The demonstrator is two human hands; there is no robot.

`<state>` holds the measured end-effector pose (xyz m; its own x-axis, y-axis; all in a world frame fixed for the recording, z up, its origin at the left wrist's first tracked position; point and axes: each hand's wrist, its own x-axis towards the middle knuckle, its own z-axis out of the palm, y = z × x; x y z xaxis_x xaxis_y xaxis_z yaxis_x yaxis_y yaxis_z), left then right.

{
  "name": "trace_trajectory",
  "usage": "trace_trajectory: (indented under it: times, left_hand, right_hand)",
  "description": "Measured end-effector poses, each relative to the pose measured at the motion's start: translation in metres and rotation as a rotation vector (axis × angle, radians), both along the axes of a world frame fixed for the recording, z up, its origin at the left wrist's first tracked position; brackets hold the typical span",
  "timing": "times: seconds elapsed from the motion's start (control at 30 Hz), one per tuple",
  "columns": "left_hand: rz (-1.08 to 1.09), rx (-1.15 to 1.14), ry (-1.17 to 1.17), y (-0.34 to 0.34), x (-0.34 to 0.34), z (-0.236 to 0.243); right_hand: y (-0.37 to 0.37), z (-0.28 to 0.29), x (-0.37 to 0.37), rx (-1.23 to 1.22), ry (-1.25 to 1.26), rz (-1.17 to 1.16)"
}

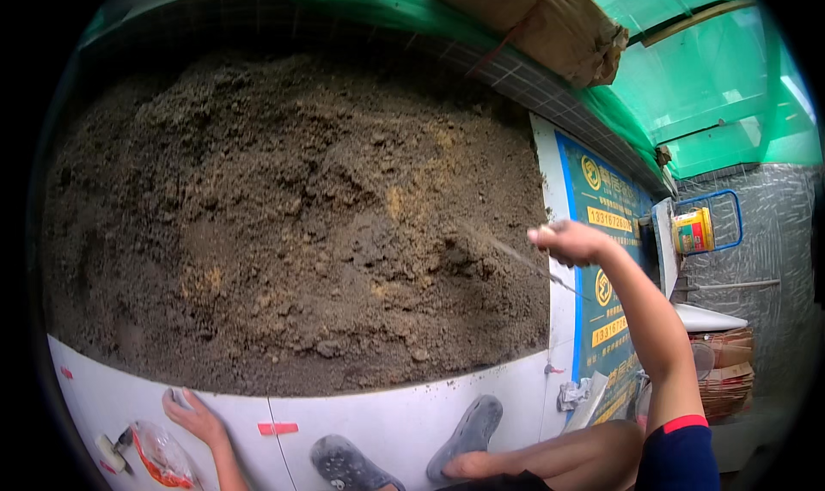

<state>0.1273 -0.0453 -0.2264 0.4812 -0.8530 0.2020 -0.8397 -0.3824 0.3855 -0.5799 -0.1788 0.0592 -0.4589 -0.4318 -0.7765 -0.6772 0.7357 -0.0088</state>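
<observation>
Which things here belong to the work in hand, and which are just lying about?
Apparently in use:
- thin blurred tool, seemingly in the right hand
- dark soil

Probably just lying about:
- yellow bucket
- stacked cardboard
- brown wrapped bundle

Right arm (655, 328) extended forward, right grip (577, 243) curled closed; left grip (198, 420) low, loosely spread.

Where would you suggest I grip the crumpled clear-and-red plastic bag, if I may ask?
Probably pinch the plastic bag at its right edge, from the right: it looks loose and creased, while a white-and-black object sits close on its left.
</observation>
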Motion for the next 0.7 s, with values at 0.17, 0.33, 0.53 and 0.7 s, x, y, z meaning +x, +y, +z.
trace_trajectory:
  times: [0.17, 0.33, 0.53, 0.7]
  left_hand:
    - [0.104, 0.035, -0.155, -0.009, -0.019, -0.029]
    - [0.121, 0.082, -0.242, -0.017, -0.017, -0.033]
    - [0.146, 0.171, -0.314, -0.004, -0.009, -0.036]
    - [0.123, 0.152, -0.339, 0.000, 0.004, -0.030]
  right_hand:
    - [-0.089, -0.035, -0.055, -0.387, -0.510, -0.417]
    - [-0.146, -0.160, 0.064, -0.361, -0.227, -0.203]
    - [-0.026, -0.108, 0.083, 0.063, -0.236, 0.413]
    - [-0.084, -0.079, 0.000, -0.447, -0.181, -0.054]
